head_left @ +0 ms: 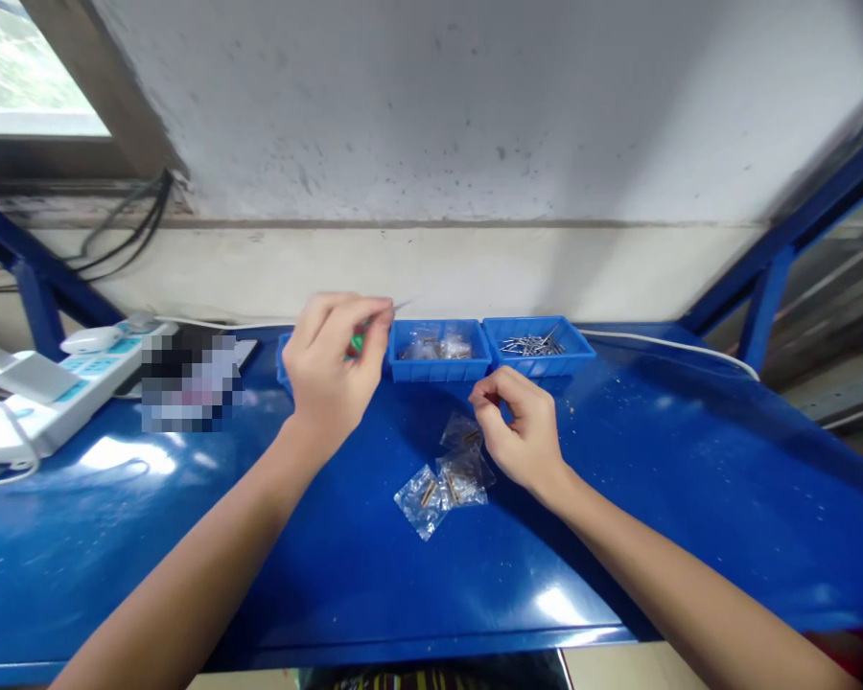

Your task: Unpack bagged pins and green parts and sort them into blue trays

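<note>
My left hand [338, 359] is raised over the left blue bin, thumb and forefinger pinched on a thin greyish sliver [405, 304] blurred by motion. A bit of green [358, 342] shows between its fingers; the hand mostly hides that bin. My right hand [519, 422] is closed in a pinch above the table, and what its fingertips hold, if anything, is hidden. Just left of it lie several small clear plastic bags [423, 502] with brass-coloured pieces inside. Behind, the middle blue bin [442, 371] holds more clear bags, and the right blue bin [557, 365] holds thin metal pins.
On the left stand a white power strip [14, 422] with plugged-in chargers and a blurred-out flat item [194, 383]. A white cable [690, 342] runs along the back of the blue table [690, 498], near the wall. Blue frame posts [762, 297] rise at both sides.
</note>
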`<state>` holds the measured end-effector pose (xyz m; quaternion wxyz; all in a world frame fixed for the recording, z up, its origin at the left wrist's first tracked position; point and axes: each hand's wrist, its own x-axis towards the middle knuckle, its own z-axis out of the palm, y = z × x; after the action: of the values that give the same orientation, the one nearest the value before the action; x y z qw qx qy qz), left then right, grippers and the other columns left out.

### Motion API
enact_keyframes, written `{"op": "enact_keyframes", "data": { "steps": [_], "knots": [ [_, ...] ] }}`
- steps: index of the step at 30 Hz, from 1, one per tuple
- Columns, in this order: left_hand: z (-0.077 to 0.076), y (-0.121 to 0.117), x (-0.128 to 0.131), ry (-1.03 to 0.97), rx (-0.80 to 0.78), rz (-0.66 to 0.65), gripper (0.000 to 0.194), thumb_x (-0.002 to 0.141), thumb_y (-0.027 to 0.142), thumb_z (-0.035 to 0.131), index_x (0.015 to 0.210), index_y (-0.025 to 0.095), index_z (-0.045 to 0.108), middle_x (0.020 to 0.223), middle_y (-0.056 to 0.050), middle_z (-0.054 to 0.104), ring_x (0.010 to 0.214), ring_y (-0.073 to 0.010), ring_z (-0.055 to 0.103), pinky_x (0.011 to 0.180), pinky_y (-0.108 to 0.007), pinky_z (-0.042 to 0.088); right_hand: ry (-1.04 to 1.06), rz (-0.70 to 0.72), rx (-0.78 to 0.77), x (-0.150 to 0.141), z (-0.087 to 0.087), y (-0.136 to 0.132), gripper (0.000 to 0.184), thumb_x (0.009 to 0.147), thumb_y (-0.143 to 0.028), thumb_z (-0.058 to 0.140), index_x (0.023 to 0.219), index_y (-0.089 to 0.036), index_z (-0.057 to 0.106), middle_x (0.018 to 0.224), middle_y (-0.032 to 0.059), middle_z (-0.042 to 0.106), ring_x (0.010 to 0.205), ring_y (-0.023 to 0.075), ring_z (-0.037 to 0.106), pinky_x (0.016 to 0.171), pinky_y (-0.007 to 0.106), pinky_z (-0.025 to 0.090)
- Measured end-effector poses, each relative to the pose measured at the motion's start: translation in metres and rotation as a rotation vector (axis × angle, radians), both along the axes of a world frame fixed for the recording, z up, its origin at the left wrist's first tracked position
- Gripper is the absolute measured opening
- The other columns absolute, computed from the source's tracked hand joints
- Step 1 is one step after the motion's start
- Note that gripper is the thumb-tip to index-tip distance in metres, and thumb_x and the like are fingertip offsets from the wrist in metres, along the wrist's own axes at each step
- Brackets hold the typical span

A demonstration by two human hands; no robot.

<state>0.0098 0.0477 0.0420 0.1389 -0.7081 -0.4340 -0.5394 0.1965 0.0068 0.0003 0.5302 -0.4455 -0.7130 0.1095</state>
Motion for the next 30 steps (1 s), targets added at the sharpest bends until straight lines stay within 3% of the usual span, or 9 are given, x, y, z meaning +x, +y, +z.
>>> {"op": "enact_keyframes", "data": {
  "steps": [2,4,5,9,13,16,18,26,30],
  "knots": [
    [-0.006,0.003,0.007,0.184,-0.153,0.003,0.026,0.086,0.027,0.055,0.11,0.018,0.057,0.104,-0.008,0.061,0.09,-0.0201,0.06,0.077,-0.033,0.05,0.004,-0.006,0.024,0.001,0.003,-0.001,0.019,0.07,-0.005,0.045,0.058,-0.018,0.052,0.059,-0.0007,0.05,0.056,0.012,0.048,0.056,0.026,0.039],
    [-0.023,-0.004,0.014,0.321,-0.371,-0.04,0.046,0.084,0.034,0.057,0.124,0.015,0.046,0.121,-0.013,0.052,0.097,-0.024,0.059,0.08,-0.037,0.051,-0.003,-0.007,0.029,0.003,0.005,-0.002,0.019,0.07,-0.005,0.043,0.059,-0.018,0.053,0.06,-0.0006,0.051,0.056,0.012,0.049,0.056,0.026,0.04],
    [-0.032,-0.011,0.017,0.354,-0.459,-0.084,0.044,0.085,0.034,0.055,0.124,0.016,0.045,0.124,-0.012,0.051,0.096,-0.0233,0.06,0.078,-0.037,0.051,-0.007,-0.012,0.029,0.004,0.005,-0.001,0.02,0.07,-0.005,0.043,0.061,-0.018,0.055,0.061,-0.0006,0.051,0.056,0.0121,0.049,0.057,0.026,0.04],
    [-0.057,-0.039,0.023,0.478,-0.706,-0.282,0.028,0.089,0.042,0.046,0.105,0.021,0.056,0.099,-0.005,0.063,0.09,-0.0225,0.06,0.075,-0.037,0.05,-0.063,-0.058,-0.037,0.012,0.004,0.006,0.028,0.069,-0.004,0.042,0.084,-0.017,0.063,0.064,-0.0014,0.051,0.058,0.0121,0.049,0.059,0.025,0.042],
    [-0.058,-0.046,0.025,0.562,-0.718,-0.321,0.027,0.083,0.043,0.054,0.096,0.02,0.06,0.097,-0.006,0.063,0.094,-0.0266,0.054,0.079,-0.043,0.043,-0.377,-0.033,-0.26,0.02,-0.001,0.015,0.025,0.078,-0.019,0.05,0.098,-0.015,0.065,0.077,0.0043,0.058,0.076,0.0184,0.054,0.075,0.033,0.044],
    [-0.058,-0.042,0.023,0.537,-0.742,-0.336,0.018,0.083,0.033,0.055,0.096,0.021,0.06,0.102,-0.005,0.061,0.097,-0.0252,0.052,0.083,-0.044,0.039,-0.653,0.055,-0.398,0.023,-0.006,0.018,0.03,0.079,-0.035,0.058,0.099,-0.014,0.066,0.092,0.0102,0.06,0.09,0.0248,0.052,0.085,0.041,0.041],
    [-0.058,-0.039,0.02,0.512,-0.766,-0.357,0.013,0.081,0.025,0.055,0.093,0.022,0.059,0.101,-0.003,0.061,0.096,-0.0233,0.052,0.086,-0.045,0.037,-0.735,0.087,-0.445,0.024,-0.008,0.017,0.029,0.078,-0.033,0.06,0.099,-0.015,0.065,0.098,0.0116,0.058,0.095,0.0264,0.049,0.086,0.041,0.04],
    [-0.062,-0.037,0.015,0.447,-0.816,-0.391,0.017,0.071,0.009,0.051,0.078,0.023,0.058,0.099,0.0,0.058,0.1,-0.0219,0.05,0.095,-0.048,0.03,-0.701,0.079,-0.498,0.022,-0.014,0.021,0.005,0.078,-0.019,0.059,0.081,-0.016,0.057,0.085,0.0089,0.06,0.084,0.0227,0.05,0.078,0.036,0.04],
    [-0.065,-0.036,0.017,0.409,-0.801,-0.356,0.017,0.076,0.01,0.05,0.081,0.023,0.059,0.096,-0.001,0.059,0.096,-0.0215,0.051,0.092,-0.047,0.032,-0.645,0.053,-0.511,0.023,-0.019,0.024,0.017,0.078,-0.015,0.057,0.095,-0.016,0.054,0.087,0.0089,0.061,0.084,0.0223,0.054,0.074,0.033,0.039]
  ]
}}
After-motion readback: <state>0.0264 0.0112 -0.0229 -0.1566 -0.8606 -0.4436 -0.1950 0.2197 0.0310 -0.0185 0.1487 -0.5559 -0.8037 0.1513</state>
